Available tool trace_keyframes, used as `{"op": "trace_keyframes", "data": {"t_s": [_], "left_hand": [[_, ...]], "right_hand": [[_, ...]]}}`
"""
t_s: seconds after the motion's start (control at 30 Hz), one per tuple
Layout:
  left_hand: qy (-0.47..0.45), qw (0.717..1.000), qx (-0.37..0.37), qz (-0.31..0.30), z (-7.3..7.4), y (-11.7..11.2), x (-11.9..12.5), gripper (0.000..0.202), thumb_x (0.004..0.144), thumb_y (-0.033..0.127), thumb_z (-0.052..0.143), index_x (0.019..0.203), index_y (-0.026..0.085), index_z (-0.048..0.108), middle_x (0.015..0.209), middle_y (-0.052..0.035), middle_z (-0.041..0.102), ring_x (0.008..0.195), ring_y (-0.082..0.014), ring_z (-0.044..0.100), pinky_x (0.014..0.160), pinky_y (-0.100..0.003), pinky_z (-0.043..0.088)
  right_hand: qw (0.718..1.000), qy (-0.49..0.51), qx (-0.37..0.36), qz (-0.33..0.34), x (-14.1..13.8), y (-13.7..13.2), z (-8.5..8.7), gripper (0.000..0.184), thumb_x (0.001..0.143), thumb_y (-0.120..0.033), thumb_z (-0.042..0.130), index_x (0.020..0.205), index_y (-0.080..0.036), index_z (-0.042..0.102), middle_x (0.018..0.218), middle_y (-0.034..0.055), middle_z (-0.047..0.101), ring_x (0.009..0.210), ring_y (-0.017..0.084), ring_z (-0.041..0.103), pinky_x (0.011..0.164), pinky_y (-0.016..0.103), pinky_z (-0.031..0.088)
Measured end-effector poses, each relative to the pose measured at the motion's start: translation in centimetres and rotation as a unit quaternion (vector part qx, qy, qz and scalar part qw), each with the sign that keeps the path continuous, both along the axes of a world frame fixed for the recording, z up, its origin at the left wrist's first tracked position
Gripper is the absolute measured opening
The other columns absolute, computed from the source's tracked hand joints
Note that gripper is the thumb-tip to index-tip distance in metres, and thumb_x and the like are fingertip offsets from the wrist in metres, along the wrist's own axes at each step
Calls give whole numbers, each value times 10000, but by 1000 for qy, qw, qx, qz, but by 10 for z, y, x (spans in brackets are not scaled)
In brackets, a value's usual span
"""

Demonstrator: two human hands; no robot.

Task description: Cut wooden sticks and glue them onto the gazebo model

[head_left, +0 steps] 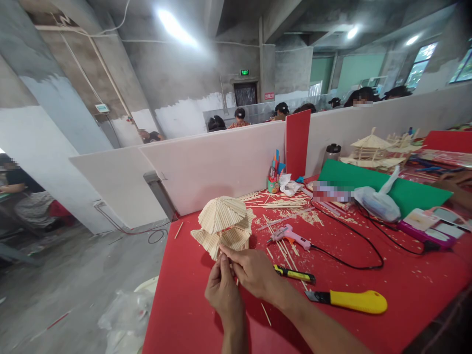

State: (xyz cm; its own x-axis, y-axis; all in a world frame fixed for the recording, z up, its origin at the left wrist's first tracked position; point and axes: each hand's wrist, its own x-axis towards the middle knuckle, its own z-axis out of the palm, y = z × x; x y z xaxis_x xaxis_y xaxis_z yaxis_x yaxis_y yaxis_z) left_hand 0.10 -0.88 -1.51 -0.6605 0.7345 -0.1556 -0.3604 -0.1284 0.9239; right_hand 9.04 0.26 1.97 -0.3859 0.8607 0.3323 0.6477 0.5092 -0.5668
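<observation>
A small two-tiered pavilion model [221, 215] built of thin pale wooden sticks stands near the left edge of the red table. Both of my hands meet at its near side, below the lower roof. My left hand [225, 287] is closed, thumb and fingers pinched together and pointing up. From the right, my right hand [254, 270] reaches in, its index finger stretched to the edge of the lower roof and the other fingers curled. What lies between the fingertips is hidden. A pink glue gun [291, 237] lies to the right, beyond two yellow-and-black utility knives [357, 301].
Loose sticks [287, 201] and scraps lie on the red tabletop [191, 314]. A green board [379, 189], plastic bag [379, 199], purple power strip [427, 231] and black cord are at the right. White partitions [221, 162] stand behind; several people sit beyond.
</observation>
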Motion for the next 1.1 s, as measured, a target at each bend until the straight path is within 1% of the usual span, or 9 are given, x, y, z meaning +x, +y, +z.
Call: {"op": "trace_keyframes", "data": {"t_s": [0.1, 0.27, 0.37, 0.43, 0.53, 0.63, 0.83, 0.97, 1.1], "left_hand": [[2, 1000, 8, 1, -1, 1, 0, 226, 694, 341, 788, 837, 165, 793, 822, -58, 769, 809, -216, 705, 721, -282, 566], [7, 1000, 7, 12, -4, 3, 0, 256, 670, 368, 791, 823, 161, 790, 807, -59, 765, 796, -220, 701, 717, -296, 564], [6, 1000, 11, 12, -6, 3, -1, 270, 661, 382, 793, 810, 157, 790, 800, -62, 763, 791, -220, 700, 708, -294, 562], [4, 1000, 15, 9, -6, 3, -2, 282, 657, 387, 794, 820, 157, 789, 801, -59, 761, 774, -214, 697, 677, -282, 560], [9, 1000, 7, 4, -6, 3, -3, 303, 657, 403, 791, 823, 150, 786, 764, -50, 750, 717, -202, 687, 610, -264, 547], [23, 1000, 3, 3, -4, 2, -5, 302, 655, 411, 789, 801, 146, 783, 744, -46, 746, 688, -195, 678, 592, -258, 541], [74, 997, -2, 19, -2, 2, -5, 289, 665, 402, 763, 810, 154, 792, 808, -62, 768, 778, -233, 695, 649, -283, 554], [105, 994, -21, 8, -3, 2, -6, 287, 688, 405, 742, 825, 159, 795, 794, -58, 767, 810, -243, 700, 683, -293, 554], [84, 996, -9, 17, -1, 5, -5, 249, 692, 378, 730, 799, 160, 787, 784, -54, 765, 809, -242, 702, 720, -318, 562]], "right_hand": [[1000, -4, 11, -1, 0, 0, 0, 478, 979, -258, 423, 1454, -283, 462, 1133, 62, 735, 959, 191, 700, 820, 259, 486], [1000, -5, 19, -1, -1, 2, -3, 481, 986, -278, 410, 1465, -272, 447, 1038, 62, 755, 871, 188, 706, 744, 255, 482], [1000, 3, 16, 0, -1, 2, -4, 484, 981, -279, 418, 1464, -271, 449, 1076, 63, 748, 905, 190, 705, 764, 258, 481], [1000, 8, 13, -1, -1, 2, -5, 479, 981, -280, 418, 1458, -271, 458, 1089, 63, 746, 920, 194, 706, 775, 262, 482], [1000, 9, 11, 1, -1, 2, -5, 479, 985, -289, 419, 1462, -270, 453, 1076, 65, 750, 908, 194, 710, 757, 257, 484], [1000, 21, 14, 4, -2, 1, -6, 487, 987, -288, 422, 1474, -267, 434, 1114, 68, 741, 937, 193, 708, 780, 252, 486], [1000, 23, 12, 2, -3, 0, -5, 480, 995, -297, 410, 1474, -280, 432, 1144, 64, 732, 958, 193, 708, 793, 248, 483], [1000, -6, 10, -9, -3, -2, -1, 486, 993, -299, 406, 1479, -279, 423, 1099, 64, 746, 935, 199, 712, 760, 254, 472], [998, -52, 8, -23, -2, -7, 7, 502, 999, -307, 389, 1500, -263, 386, 1020, 74, 760, 859, 207, 716, 685, 266, 444]]}}
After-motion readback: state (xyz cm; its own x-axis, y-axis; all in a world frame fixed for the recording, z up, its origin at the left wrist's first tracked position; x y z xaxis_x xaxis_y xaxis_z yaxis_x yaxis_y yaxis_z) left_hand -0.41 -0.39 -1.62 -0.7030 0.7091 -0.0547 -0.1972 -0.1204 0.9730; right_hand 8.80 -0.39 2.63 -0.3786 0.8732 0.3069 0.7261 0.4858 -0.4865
